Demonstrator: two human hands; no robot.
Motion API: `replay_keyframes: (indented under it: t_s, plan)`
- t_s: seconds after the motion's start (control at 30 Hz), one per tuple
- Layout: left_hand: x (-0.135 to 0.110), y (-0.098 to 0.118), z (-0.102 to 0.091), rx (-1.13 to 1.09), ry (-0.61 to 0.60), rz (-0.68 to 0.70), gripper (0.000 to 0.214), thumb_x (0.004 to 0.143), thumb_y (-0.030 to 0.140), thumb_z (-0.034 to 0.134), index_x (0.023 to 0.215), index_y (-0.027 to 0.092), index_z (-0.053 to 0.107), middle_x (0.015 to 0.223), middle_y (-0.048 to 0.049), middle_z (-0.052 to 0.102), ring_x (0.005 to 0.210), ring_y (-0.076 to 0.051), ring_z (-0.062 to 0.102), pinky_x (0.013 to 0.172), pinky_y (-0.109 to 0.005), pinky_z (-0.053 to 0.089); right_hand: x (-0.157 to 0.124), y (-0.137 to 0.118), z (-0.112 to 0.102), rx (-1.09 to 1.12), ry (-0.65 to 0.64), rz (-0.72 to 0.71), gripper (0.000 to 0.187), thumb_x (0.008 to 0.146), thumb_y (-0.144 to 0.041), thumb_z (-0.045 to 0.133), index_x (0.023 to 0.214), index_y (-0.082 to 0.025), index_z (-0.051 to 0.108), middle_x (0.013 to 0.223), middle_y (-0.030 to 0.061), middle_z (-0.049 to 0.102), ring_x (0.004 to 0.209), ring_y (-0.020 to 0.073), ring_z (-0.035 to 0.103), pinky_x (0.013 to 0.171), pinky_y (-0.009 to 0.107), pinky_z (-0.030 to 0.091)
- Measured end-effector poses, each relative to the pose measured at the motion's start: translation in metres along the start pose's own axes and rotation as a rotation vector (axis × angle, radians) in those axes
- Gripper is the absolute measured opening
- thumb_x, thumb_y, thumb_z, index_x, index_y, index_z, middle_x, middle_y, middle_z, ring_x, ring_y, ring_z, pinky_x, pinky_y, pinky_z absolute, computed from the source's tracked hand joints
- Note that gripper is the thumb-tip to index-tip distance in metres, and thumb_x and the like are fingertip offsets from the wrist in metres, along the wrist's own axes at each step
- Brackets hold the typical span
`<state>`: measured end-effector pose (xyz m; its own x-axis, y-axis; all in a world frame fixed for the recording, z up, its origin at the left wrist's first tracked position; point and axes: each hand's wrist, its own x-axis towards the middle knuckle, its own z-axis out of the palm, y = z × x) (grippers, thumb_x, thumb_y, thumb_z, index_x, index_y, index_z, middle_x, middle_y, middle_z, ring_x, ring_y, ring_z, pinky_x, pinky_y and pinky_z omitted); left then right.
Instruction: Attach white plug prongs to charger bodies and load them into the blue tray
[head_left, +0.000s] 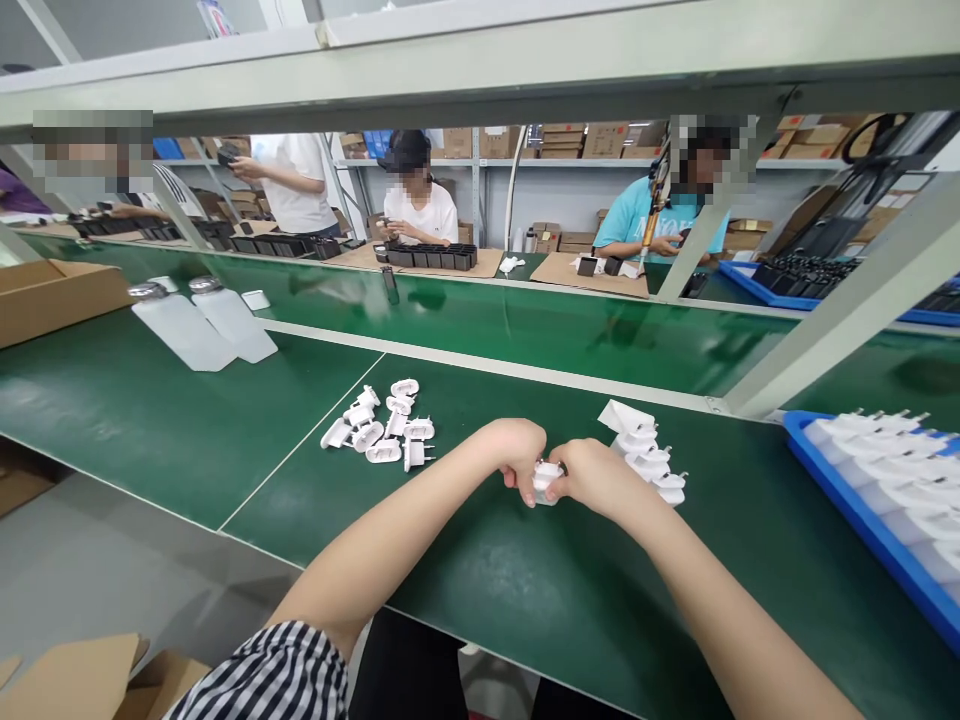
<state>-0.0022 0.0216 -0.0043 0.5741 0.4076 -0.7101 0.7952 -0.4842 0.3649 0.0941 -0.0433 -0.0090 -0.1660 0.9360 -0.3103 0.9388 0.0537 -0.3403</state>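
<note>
My left hand (519,450) and my right hand (596,478) meet over the green table (480,560), both closed round one small white plug part (547,479) held between them. A loose pile of several white plug parts (382,425) lies to the left of my hands. A short row of white plug parts (646,458) lies just right of my right hand.
A blue tray (862,520) full of white plug parts stands at the right edge. Two white bottles (199,322) and a cardboard box (52,295) stand at the left. Beyond the green conveyor belt (525,320), several people work at black parts. A slanted metal post (840,310) rises at right.
</note>
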Motion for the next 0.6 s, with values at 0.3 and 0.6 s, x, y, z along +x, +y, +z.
replay_keyframes:
  t_s: [0.3,0.6]
  plan:
    - [-0.024,0.011,0.078,-0.087,0.445,0.336,0.036,0.058,0.045,0.053,0.084,0.019,0.057,0.072,-0.0008,0.057,0.066,-0.015,0.053,0.058,-0.022,0.037,-0.056,0.02,0.01,0.089,0.024,-0.043,0.007,0.056,-0.014,0.055,0.053,-0.02,0.056,0.051,-0.0019,0.054,0.049,0.0131,0.05,0.04,0.02,0.028]
    - [0.031,0.083,0.103,-0.366,0.809,0.262,0.102,0.048,0.039,0.061,0.125,0.012,-0.001,0.131,-0.0152,0.004,0.12,-0.027,0.005,0.096,-0.039,0.015,-0.115,0.086,0.022,0.357,0.272,0.188,0.046,0.059,-0.024,0.049,0.104,-0.022,0.045,0.077,0.0003,0.061,0.066,0.0173,0.058,0.064,0.028,0.044]
